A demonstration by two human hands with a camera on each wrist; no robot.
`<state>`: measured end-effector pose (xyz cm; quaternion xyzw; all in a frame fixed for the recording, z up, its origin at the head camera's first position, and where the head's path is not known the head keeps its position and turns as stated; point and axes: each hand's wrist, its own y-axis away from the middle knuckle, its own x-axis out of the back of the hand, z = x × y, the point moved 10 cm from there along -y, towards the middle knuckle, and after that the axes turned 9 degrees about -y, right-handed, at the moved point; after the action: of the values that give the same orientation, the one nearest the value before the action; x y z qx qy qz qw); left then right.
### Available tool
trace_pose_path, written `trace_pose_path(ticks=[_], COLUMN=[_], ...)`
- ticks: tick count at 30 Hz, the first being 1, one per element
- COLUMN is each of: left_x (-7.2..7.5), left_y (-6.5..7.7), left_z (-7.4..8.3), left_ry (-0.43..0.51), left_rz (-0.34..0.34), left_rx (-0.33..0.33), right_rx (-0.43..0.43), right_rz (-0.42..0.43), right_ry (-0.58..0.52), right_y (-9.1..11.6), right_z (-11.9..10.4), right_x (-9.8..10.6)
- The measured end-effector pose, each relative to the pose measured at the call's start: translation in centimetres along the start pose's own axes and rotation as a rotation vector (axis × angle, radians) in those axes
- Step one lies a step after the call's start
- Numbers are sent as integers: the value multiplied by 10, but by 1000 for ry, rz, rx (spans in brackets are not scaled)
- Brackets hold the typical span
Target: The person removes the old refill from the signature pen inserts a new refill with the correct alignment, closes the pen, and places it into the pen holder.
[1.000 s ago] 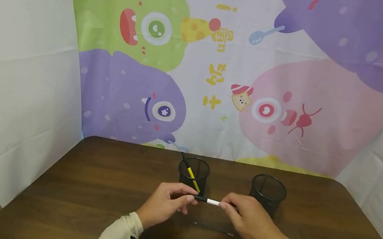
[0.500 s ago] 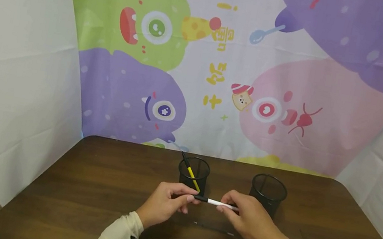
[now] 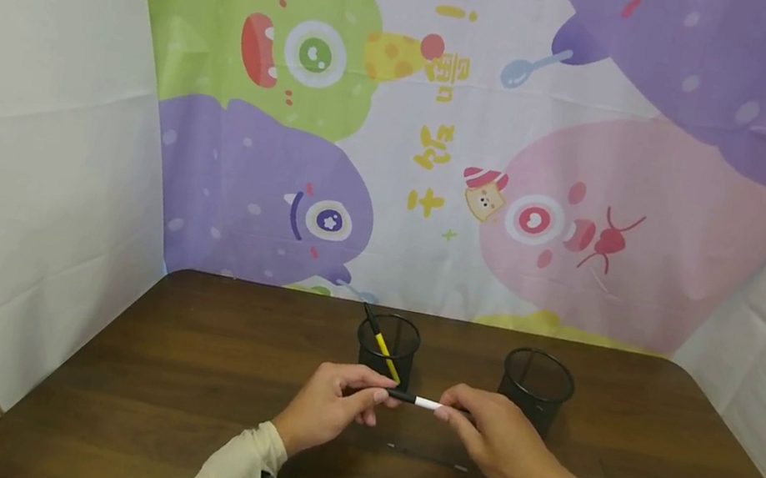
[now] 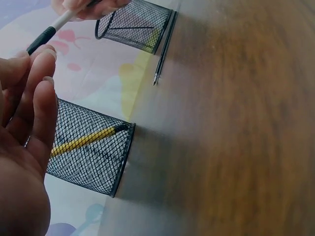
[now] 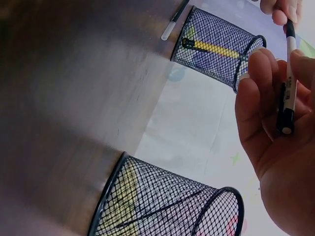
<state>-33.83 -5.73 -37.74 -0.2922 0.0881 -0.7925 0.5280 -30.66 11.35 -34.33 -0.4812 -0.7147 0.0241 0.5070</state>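
A white pen (image 3: 427, 404) with a black grip section is held level between both hands above the table. My left hand (image 3: 332, 404) pinches its black end between thumb and fingers. The right hand (image 3: 508, 446) grips the white barrel; in the right wrist view the barrel's black end with a clip (image 5: 285, 120) lies against the palm side of that hand. On the table below the hands lies a thin pen refill (image 3: 426, 457), its metal tip (image 4: 155, 81) plain in the left wrist view.
Behind the left hand stands a black mesh pen cup (image 3: 370, 360) with a yellow-and-black pen (image 3: 383, 347) leaning in it. Another mesh cup (image 3: 536, 387) stands behind the right hand. A printed cloth (image 3: 417, 262) hangs along the table's far edge.
Half a second ago the right fingers were loosened, baring more of the white barrel; now they grip it again, as they did a second ago. The left hand has stayed in place.
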Motion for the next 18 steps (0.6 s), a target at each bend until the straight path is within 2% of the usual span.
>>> trace_pose_path(ticks=[6, 18], left_x=[2, 0], left_y=[-1, 0], left_z=[-2, 0], left_ry=[50, 66], left_rz=[16, 25], left_rx=[20, 40], right_rx=[-36, -69], right_rz=[-10, -30], right_ry=[-30, -38], right_y=[-1, -2], right_z=[1, 2], right_x=[-1, -5])
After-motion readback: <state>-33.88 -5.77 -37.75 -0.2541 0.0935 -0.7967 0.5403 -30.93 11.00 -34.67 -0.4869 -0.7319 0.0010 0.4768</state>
